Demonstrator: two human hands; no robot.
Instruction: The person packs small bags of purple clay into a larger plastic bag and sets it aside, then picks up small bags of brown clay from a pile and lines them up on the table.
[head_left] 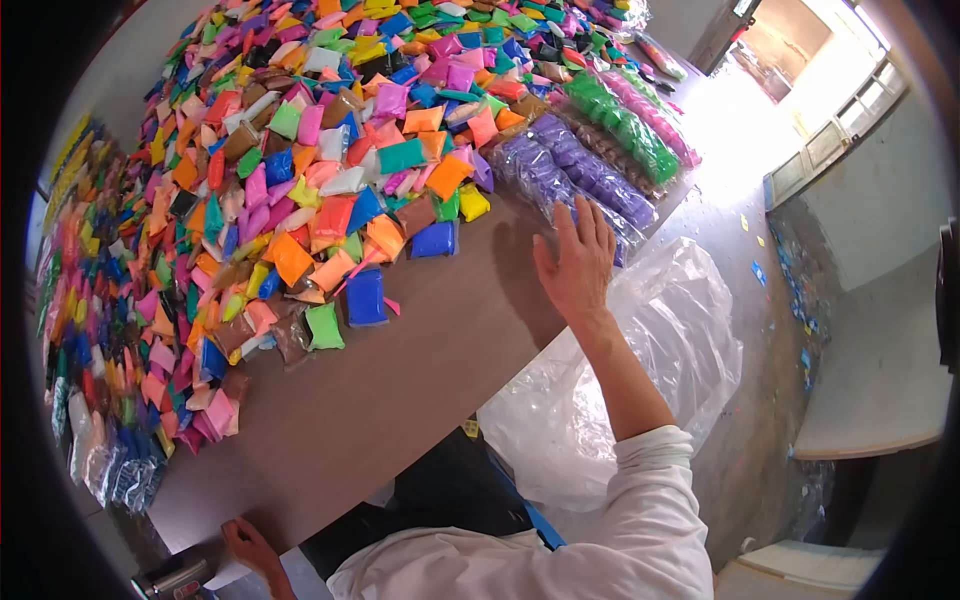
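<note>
My right hand (pixel 580 260) reaches over the table's right edge with fingers spread, its fingertips at the near end of a clear bag of purple packets (pixel 540 175). A second purple bag (pixel 593 172) lies right alongside. Down at the table's near left corner is my left hand (pixel 250 545), its fingers curled in at the edge, with nothing showing in them. A large heap of small colourful packets (pixel 330 150) covers much of the brown table (pixel 400 370). Loose blue packets (pixel 366 298) and a light green packet (pixel 324 327) lie at the heap's near side.
Long bags of green packets (pixel 622 125) and pink packets (pixel 655 118) lie beyond the purple ones. A big clear plastic bag (pixel 650 350) hangs beside the table under my right forearm. A metallic cylinder (pixel 175 580) stands at the lower left. Scraps litter the floor toward the bright doorway.
</note>
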